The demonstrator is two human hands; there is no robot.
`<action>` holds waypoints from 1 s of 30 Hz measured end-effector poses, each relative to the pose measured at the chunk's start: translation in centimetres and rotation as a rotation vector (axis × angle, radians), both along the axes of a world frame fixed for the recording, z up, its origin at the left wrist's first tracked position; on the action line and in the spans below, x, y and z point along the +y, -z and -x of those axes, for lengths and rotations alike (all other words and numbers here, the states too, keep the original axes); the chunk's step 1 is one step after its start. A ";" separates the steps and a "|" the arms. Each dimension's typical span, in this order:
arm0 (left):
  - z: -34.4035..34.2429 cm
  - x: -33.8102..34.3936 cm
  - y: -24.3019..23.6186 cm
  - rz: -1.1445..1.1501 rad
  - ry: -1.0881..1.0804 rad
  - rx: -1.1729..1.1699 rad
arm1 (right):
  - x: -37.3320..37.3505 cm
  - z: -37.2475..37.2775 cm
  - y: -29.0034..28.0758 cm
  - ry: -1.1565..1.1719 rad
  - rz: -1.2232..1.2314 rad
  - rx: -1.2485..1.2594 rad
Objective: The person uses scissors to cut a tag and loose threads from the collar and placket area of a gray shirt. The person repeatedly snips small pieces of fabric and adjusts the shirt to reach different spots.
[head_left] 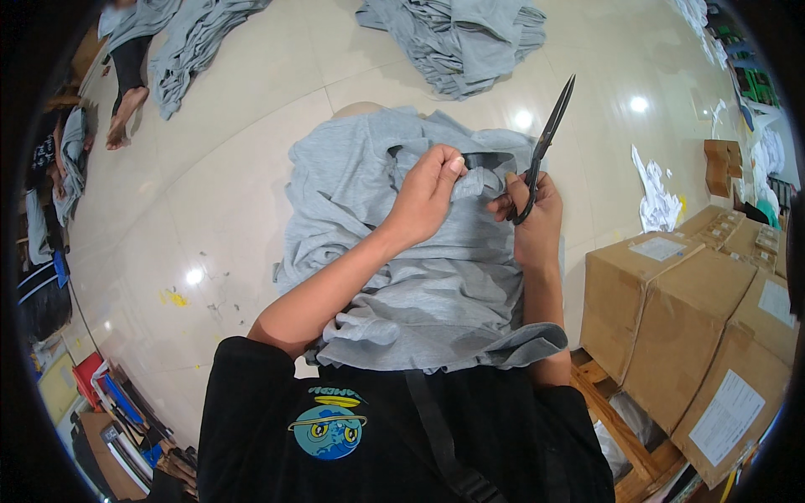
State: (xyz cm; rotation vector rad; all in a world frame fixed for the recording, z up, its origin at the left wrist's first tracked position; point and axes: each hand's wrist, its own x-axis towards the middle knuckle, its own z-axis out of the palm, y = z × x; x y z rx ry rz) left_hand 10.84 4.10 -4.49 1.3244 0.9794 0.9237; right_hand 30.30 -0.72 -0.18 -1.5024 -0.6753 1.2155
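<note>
A heathered grey garment (352, 184) is spread over my lap in loose folds. My left hand (429, 189) pinches its edge near a dark band (486, 159), which looks like the collar opening. Black scissors (547, 138) rest in my right hand (537, 210), their blades together and pointing up and away from me. The thumb and fingers of that hand also touch the grey cloth beside the band. Part of the garment under both hands is hidden by them.
Grey cloth piles (461, 42) lie ahead on the tiled floor (235, 168). Cardboard boxes (671, 310) stand on a wooden pallet (620, 432) at my right. White scraps (656, 197) lie beyond them. Another person's foot (126, 117) shows at the upper left.
</note>
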 end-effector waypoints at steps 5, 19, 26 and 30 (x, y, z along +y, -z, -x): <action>0.2 0.1 0.0 0.036 -0.017 -0.059 | -0.1 -0.1 0.2 0.023 -0.013 0.019; 0.2 -0.6 -1.6 -0.035 -0.045 -0.019 | -9.2 -0.7 -9.5 -0.201 0.153 0.297; -0.3 -0.3 -1.6 -0.143 -0.025 0.004 | -12.3 -1.1 -8.4 -0.374 0.458 0.582; -0.2 -0.4 -1.9 -0.146 0.003 0.019 | -12.3 -1.0 -7.5 -0.406 0.471 0.608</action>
